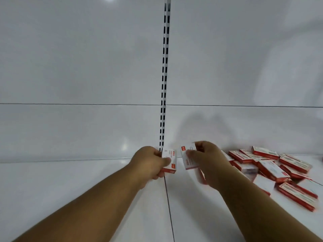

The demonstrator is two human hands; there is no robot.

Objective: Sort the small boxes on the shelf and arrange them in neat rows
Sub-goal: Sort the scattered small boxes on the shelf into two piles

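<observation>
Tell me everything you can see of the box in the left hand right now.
The box in the left hand is small, flat and rectangular, apparently cardboard, with a white face and red edges. A small red mark sits near its lower right corner and tiny print near the top, too blurred to read. It looks closed. The left hand pinches its left side, thumb across the face, holding it nearly upright over the seam in the shelf, in front of the slotted upright. It does not touch the right hand's box.

Glossy white metal shelf, printed cardboard boxes, smooth back panel
</observation>
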